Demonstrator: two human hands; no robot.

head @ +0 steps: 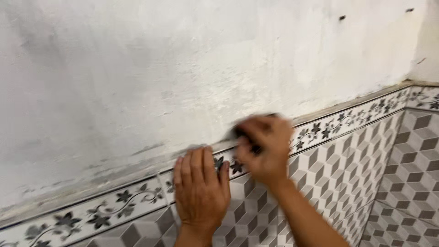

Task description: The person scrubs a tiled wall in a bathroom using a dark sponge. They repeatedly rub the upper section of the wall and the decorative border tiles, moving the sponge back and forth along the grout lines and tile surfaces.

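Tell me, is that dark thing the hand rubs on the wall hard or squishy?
Hard to say: the dark thing is blurred and mostly hidden in the right hand. It fits inside the curled fingers, so it is probably light. It meets the rough white wall above the flowered tile border, so it likely drags, not slides.

White wall [183, 59], grey cube-patterned tiles [347, 169]

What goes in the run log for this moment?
left hand flat on floral border tile | right hand blurred, gripping dark object at plaster wall edge
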